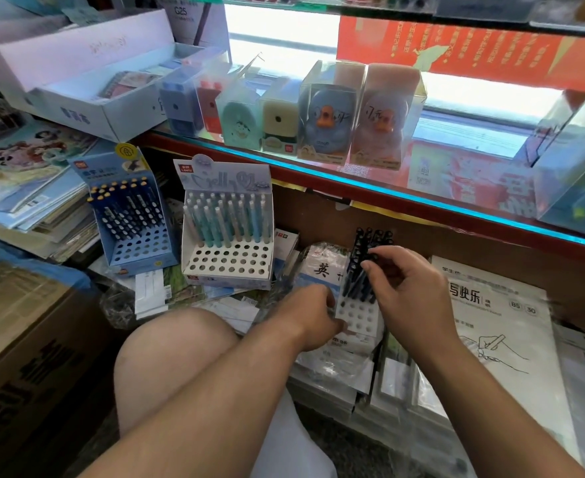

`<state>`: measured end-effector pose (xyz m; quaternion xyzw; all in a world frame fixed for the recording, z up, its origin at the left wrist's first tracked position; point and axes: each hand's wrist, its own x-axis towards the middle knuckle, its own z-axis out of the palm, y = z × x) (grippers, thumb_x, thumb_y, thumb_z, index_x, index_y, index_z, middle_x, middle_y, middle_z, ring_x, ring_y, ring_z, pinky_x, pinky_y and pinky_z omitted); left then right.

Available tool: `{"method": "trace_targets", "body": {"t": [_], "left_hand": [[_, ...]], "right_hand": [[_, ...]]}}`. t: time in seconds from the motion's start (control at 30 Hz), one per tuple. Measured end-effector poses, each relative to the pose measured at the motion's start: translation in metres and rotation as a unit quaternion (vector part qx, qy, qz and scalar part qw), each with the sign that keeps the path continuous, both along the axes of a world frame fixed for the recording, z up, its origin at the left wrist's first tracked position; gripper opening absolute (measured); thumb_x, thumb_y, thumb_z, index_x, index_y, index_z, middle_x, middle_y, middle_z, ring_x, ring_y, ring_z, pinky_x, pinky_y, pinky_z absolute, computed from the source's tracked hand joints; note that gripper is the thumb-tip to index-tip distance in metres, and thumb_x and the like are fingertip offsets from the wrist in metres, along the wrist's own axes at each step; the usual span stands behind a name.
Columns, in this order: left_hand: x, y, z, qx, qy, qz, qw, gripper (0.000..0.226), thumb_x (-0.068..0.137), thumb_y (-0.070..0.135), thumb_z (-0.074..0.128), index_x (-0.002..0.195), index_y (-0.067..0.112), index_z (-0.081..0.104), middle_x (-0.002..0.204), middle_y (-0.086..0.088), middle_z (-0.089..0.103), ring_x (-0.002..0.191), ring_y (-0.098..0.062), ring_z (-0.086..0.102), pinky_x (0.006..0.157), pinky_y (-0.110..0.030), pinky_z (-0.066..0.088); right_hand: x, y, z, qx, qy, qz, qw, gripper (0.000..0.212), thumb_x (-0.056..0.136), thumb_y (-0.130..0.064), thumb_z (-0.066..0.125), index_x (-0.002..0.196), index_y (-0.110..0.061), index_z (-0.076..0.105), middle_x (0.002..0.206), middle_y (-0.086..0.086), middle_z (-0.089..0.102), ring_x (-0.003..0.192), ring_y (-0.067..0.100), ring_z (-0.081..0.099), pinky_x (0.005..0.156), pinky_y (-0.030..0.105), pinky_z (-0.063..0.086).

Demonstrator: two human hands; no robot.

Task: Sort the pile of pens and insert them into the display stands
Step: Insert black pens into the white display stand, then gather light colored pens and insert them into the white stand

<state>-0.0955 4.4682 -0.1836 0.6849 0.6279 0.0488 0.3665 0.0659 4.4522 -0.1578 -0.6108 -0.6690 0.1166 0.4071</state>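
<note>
A small white display stand (359, 317) with rows of holes sits on wrapped notebooks in front of me. Several dark blue pens (365, 257) stand in its back rows. My right hand (410, 291) pinches the top of one of these dark pens. My left hand (318, 313) grips the stand's left side. Farther left stand two more stands: a white one (227, 263) with several pastel pens (227, 217) and a blue one (139, 244) with several dark dotted pens (129, 208). Both have empty front holes.
Stacks of wrapped notebooks (501, 343) lie under and right of the small stand. A glass shelf (387, 193) overhead carries boxed sharpeners (329, 112). Books pile up at left (25, 188), a cardboard box (25, 339) sits lower left, and my knee (177, 357) is below.
</note>
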Motion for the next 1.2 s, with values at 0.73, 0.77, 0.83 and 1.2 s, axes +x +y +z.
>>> {"method": "trace_targets", "body": {"t": [0.73,0.77,0.83,1.2], "left_hand": [[0.0,0.002,-0.004,0.008,0.009,0.001,1.0,0.045,0.086,0.044,0.076,0.123,0.022,0.063,0.119,-0.001,0.068,0.107,-0.021,0.064,0.093,-0.037,0.053],[0.001,0.002,-0.004,0.007,0.008,0.0,1.0,0.045,0.086,0.044,0.075,0.123,0.021,0.063,0.119,-0.002,0.068,0.106,-0.021,0.064,0.093,-0.037,0.053],[0.001,0.002,-0.003,0.008,0.008,-0.003,1.0,0.043,0.087,0.042,0.075,0.123,0.02,0.063,0.119,-0.002,0.069,0.106,-0.022,0.064,0.093,-0.036,0.053],[0.001,0.001,-0.003,0.002,0.01,0.0,1.0,0.039,0.087,0.042,0.075,0.119,0.022,0.063,0.117,-0.002,0.069,0.104,-0.023,0.064,0.093,-0.039,0.054]], "right_hand": [[0.0,0.0,-0.007,0.003,-0.003,-0.003,1.0,0.022,0.093,-0.023,0.073,0.114,-0.018,0.071,0.093,-0.011,0.067,0.084,0.006,0.063,0.076,0.017,0.051],[-0.001,0.0,-0.009,-0.001,0.0,0.003,1.0,0.024,0.092,-0.022,0.074,0.115,-0.018,0.069,0.092,-0.011,0.065,0.083,0.006,0.062,0.075,0.018,0.051],[-0.003,0.0,-0.013,0.026,-0.03,0.019,0.999,0.02,0.091,-0.02,0.075,0.109,-0.017,0.067,0.088,-0.01,0.064,0.077,0.006,0.061,0.07,0.021,0.052],[-0.002,0.003,-0.037,0.086,-0.157,0.04,0.983,0.007,0.087,-0.015,0.077,0.092,-0.01,0.076,0.087,0.002,0.065,0.069,0.012,0.054,0.058,0.025,0.046]]}}
